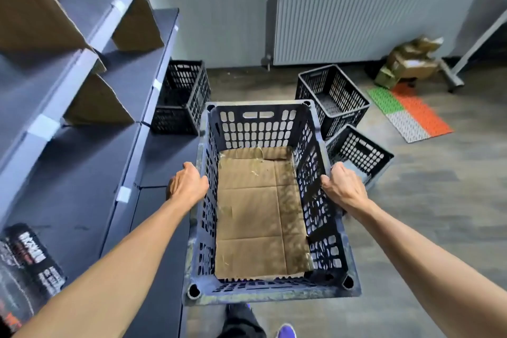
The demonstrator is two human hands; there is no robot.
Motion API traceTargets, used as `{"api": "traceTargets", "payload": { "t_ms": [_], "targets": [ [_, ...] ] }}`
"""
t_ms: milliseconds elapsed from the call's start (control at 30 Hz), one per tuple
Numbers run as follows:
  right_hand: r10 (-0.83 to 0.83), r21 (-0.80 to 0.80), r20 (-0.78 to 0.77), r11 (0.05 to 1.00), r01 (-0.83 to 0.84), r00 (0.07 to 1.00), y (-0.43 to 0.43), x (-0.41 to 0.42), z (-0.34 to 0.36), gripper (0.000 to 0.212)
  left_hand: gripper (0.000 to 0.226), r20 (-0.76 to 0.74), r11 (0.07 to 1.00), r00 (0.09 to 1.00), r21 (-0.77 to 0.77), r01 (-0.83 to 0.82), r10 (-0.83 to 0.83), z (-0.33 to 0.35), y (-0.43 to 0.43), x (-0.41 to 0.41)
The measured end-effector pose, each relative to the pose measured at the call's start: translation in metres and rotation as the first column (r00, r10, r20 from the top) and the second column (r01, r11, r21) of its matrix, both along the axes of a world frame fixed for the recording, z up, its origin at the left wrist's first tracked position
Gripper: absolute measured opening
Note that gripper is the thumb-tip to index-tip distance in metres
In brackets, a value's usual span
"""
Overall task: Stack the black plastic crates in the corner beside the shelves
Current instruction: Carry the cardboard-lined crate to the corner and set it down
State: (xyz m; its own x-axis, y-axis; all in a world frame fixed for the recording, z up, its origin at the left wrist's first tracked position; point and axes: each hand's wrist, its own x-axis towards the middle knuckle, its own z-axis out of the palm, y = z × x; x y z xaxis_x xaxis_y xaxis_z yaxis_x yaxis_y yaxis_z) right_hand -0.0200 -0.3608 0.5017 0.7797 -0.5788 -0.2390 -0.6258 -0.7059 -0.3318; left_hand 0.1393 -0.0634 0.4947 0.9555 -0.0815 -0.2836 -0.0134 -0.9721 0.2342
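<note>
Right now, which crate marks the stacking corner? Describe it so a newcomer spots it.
Find the grey shelves on the left and follow them to the back wall. The corner crate stands there upright against the shelf end, the only floor crate left of the carried crate.

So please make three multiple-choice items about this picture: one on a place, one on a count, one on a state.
1. Where is the corner stack?
A. beside the shelves
B. under the radiator
C. on the mat

2. How many crates are at the right on the floor?
A. none
B. two
C. five

3. What lies in the held crate?
A. bottles
B. nothing
C. flat cardboard

Key: 1 A, it stands against the shelves. 2 B, one upright, one tipped. 3 C, cardboard covers its bottom; left hand and right hand grip its sides.
</note>
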Motion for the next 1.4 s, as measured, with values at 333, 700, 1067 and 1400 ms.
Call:
{"api": "traceTargets", "payload": {
  "t_ms": [333,700,1067,1400],
  "targets": [
    [-0.036,-0.086,0.031,0.996,0.039,0.999,0.011,0.06,0.041,0.017,0.038,0.04,0.997,0.998,-0.065,0.041,-0.038,0.039,0.008,0.07],
    [-0.031,-0.103,0.057,0.994,0.037,0.998,-0.016,0.118,0.047,0.021,0.028,0.094,0.998,0.995,-0.064,0.024,-0.018,0.058,-0.013,0.127],
    [0.098,-0.096,0.067,0.991,-0.092,0.993,-0.105,0.2,0.06,0.023,0.031,0.117,0.996,0.989,-0.04,-0.081,0.085,0.055,-0.095,0.195],
    [0.122,-0.088,0.087,0.99,-0.114,0.989,-0.154,0.266,0.062,0.025,0.028,0.145,0.992,0.982,-0.047,-0.113,0.119,0.067,-0.135,0.241]
  ]
}}
